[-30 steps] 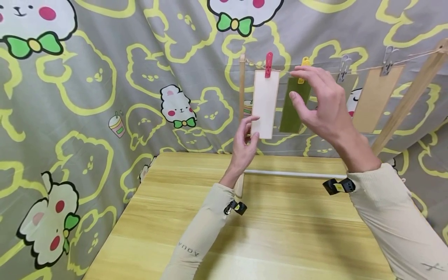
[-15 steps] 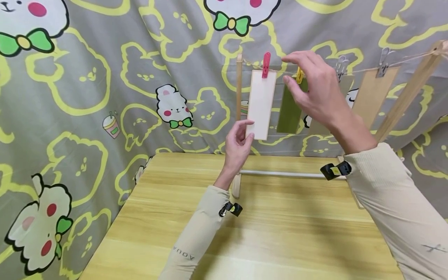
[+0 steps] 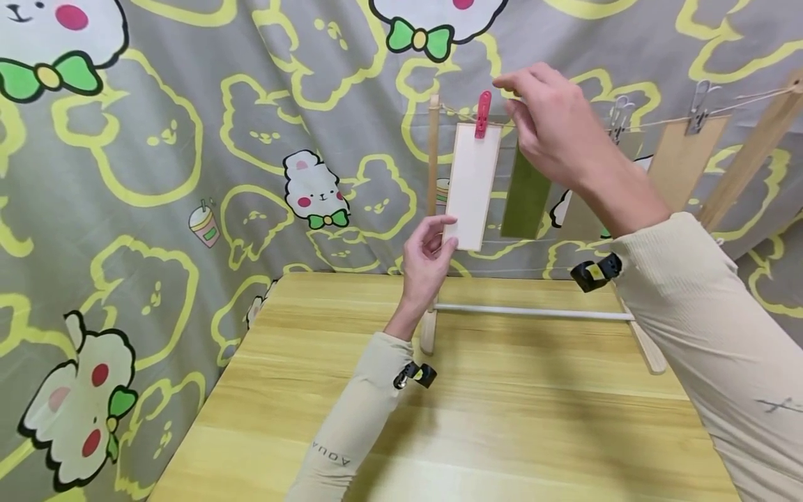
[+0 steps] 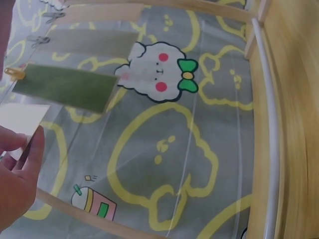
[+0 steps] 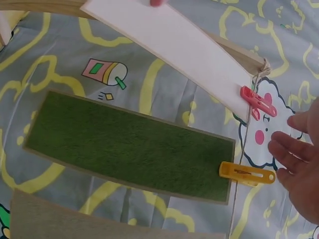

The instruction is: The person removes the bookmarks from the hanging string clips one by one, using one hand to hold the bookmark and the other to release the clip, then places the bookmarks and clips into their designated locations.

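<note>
From the head, the red clip (image 3: 483, 113) stands near-upright just left of the right hand (image 3: 555, 122), fingers parted; from the left wrist, the left hand (image 4: 19, 186) pinches the white card (image 4: 19, 118); from the right, a gap separates fingers and red clip.

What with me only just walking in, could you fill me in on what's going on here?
A person is working at a string where four strips hang from clips. The left hand pinches the white strip near its lower left corner; the red clip holds its top. The right hand is raised near that clip, apart from it and holding nothing. The green strip hangs alongside from a yellow clip, with a grey strip and a tan strip further right, also clipped.
</note>
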`<state>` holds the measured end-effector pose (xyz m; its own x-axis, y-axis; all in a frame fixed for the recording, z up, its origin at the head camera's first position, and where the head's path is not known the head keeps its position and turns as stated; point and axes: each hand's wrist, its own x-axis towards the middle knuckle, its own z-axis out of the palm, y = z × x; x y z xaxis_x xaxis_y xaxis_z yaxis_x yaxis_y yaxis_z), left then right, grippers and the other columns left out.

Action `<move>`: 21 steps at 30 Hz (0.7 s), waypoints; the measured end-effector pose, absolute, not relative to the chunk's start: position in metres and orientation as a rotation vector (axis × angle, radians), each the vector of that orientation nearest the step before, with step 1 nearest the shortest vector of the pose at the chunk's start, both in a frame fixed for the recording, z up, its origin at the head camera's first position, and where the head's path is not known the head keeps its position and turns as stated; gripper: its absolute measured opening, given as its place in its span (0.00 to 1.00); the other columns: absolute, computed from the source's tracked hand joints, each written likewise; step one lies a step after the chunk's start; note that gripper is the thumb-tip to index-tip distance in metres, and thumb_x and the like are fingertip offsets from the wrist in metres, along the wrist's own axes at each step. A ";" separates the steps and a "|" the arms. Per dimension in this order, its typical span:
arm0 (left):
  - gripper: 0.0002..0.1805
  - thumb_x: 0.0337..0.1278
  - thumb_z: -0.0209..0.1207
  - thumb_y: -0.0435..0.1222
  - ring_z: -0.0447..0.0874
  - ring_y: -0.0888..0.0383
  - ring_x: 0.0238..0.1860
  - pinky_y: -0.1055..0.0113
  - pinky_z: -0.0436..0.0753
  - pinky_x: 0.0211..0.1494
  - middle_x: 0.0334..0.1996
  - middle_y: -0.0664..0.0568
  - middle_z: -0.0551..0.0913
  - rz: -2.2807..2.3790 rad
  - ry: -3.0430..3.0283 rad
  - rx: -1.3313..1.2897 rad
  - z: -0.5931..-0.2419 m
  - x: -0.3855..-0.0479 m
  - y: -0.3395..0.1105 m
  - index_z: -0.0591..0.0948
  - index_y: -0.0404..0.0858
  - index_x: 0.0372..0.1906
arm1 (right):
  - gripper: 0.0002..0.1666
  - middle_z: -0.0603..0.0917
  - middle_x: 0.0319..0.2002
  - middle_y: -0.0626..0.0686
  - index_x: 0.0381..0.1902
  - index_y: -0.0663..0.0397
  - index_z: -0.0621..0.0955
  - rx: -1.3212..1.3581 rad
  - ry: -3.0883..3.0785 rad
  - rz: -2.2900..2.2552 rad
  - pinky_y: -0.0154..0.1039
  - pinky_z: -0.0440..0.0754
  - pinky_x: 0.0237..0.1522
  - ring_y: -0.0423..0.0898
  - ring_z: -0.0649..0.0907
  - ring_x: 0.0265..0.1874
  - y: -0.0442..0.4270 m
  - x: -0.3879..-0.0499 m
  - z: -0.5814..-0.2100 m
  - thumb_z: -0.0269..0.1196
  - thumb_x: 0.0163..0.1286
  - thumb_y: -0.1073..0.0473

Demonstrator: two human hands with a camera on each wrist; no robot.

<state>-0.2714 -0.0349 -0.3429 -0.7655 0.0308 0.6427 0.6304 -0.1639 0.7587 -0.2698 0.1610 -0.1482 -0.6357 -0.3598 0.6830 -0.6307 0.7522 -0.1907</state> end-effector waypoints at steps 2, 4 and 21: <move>0.16 0.61 0.58 0.16 0.85 0.58 0.41 0.69 0.86 0.43 0.48 0.33 0.85 -1.979 -1.701 -0.749 -0.342 -0.271 -0.036 0.79 0.25 0.54 | 0.24 0.76 0.65 0.66 0.71 0.64 0.72 0.738 -2.373 0.536 0.59 0.72 0.66 0.64 0.75 0.61 0.158 -0.273 -0.144 0.47 0.83 0.63; 0.16 0.61 0.59 0.16 0.86 0.57 0.41 0.66 0.87 0.44 0.49 0.33 0.85 -1.983 -1.704 -0.750 -0.342 -0.271 -0.037 0.79 0.25 0.54 | 0.24 0.75 0.66 0.68 0.72 0.65 0.71 0.736 -2.428 0.518 0.60 0.70 0.68 0.66 0.74 0.63 0.156 -0.276 -0.141 0.45 0.83 0.63; 0.16 0.60 0.60 0.16 0.83 0.58 0.36 0.76 0.80 0.33 0.48 0.33 0.85 -1.957 -1.714 -0.795 -0.343 -0.272 -0.046 0.80 0.24 0.53 | 0.24 0.83 0.57 0.67 0.65 0.66 0.77 0.709 -2.598 0.351 0.62 0.65 0.67 0.66 0.81 0.50 0.145 -0.291 -0.125 0.44 0.85 0.58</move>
<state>-0.2720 -0.0456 -0.3435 -0.7490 0.0578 0.6601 0.6467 -0.1533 0.7472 -0.2914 0.1455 -0.1245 -0.7802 -0.4240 0.4599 -0.5310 0.8376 -0.1284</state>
